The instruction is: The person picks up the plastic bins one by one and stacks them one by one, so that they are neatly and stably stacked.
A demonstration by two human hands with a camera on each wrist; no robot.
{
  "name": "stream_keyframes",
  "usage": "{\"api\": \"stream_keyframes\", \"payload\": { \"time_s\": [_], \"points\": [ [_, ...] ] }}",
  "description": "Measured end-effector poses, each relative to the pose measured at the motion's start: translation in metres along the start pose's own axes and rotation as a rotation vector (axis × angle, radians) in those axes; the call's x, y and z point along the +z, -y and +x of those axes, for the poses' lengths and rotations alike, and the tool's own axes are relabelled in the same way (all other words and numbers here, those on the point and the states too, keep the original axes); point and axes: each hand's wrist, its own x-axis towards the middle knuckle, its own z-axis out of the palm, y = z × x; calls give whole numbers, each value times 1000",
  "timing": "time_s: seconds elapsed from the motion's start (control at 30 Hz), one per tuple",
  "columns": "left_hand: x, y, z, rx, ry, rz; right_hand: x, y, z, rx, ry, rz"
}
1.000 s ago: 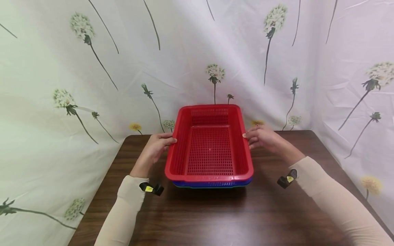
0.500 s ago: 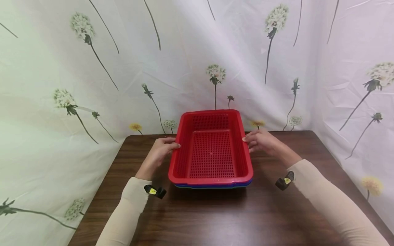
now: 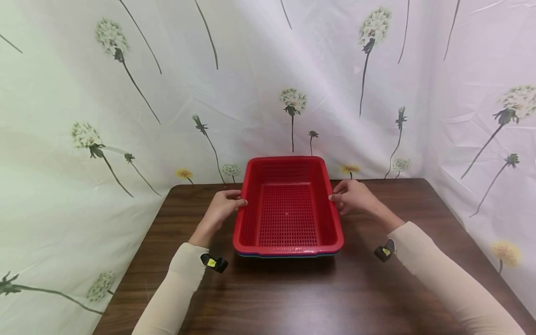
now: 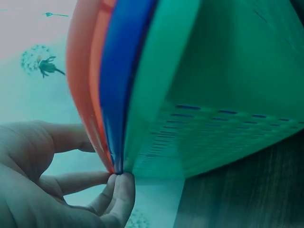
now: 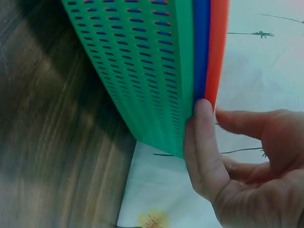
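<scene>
A rectangular red plastic basket with a slotted floor sits nested on top of a blue basket and a green basket. From the head view, only thin front edges of the lower two show beneath the red rim. My left hand pinches the left side of the stacked rims, thumb on the red edge and fingertips beneath. On the right side, my right hand grips the rims likewise; in the right wrist view its fingers press against the blue and green edges from below.
The baskets stand toward the back of a dark wooden table. Behind it hangs a white cloth printed with dandelions, which also runs along both sides. Each sleeve cuff carries a small black wrist camera.
The red basket's far end has come down and the basket has settled closer onto the blue one. Both hands have lowered with it and shifted slightly nearer; both keep hold of the sides.
</scene>
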Motion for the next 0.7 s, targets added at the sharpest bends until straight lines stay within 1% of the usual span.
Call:
{"api": "stream_keyframes", "payload": {
  "time_s": [0.17, 0.27, 0.4, 0.7],
  "points": [
    [1, 3, 2, 20, -6, -11, 6, 0, 2, 19, 18, -50],
    [2, 3, 3, 28, -9, -15, 8, -1, 2, 11, 22, -48],
    [3, 4, 3, 35, -13, -13, 9, -1, 2, 1, 18, -49],
    [5, 4, 2, 40, -6, -29, 8, 3, -2, 9, 2, -101]
  ]
}}
